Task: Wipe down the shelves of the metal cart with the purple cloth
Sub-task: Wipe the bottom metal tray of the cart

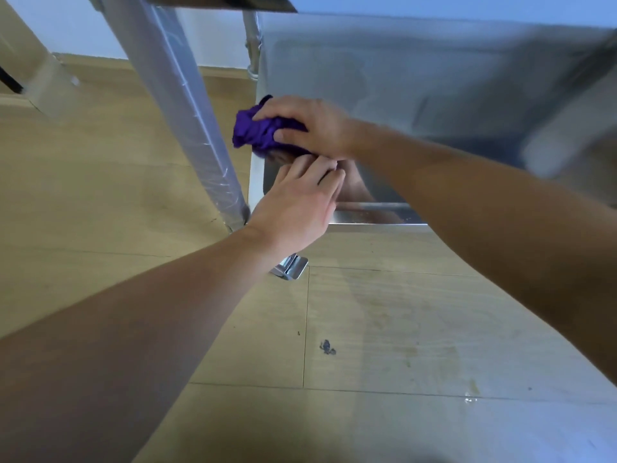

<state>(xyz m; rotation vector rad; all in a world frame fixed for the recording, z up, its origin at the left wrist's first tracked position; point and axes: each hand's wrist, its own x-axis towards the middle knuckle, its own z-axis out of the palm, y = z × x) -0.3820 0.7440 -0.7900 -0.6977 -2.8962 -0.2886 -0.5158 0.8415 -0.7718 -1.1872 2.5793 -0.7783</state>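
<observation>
A view looking steeply down at a pale wood-look floor [100, 182]. At left, a slanted metal post [180, 105] wrapped in clear plastic film runs from the top of the picture down to the floor.

Just right of the post, a bunched purple cloth [257, 132] sits at the left edge of a steel cart shelf [417, 81], near its front corner. The right hand [314, 127], reaching in from the right on a bare forearm, grips the cloth with its fingers curled over the top and its thumb tucked against the side, pressing it to the shelf.

Directly below it, the left hand [297, 202] comes up from the lower left on a bare arm. Its fingers are fairly straight and close together, holding nothing, with the fingertips resting on the shelf's front corner just beneath the cloth. The shiny shelf surface mirrors both hands.

Under the left wrist, a small shiny metal bracket [291, 266] shows at the cart's base. Farther down, a dark smudge [329, 347] marks the floor. The shelf's far right end is blurred.
</observation>
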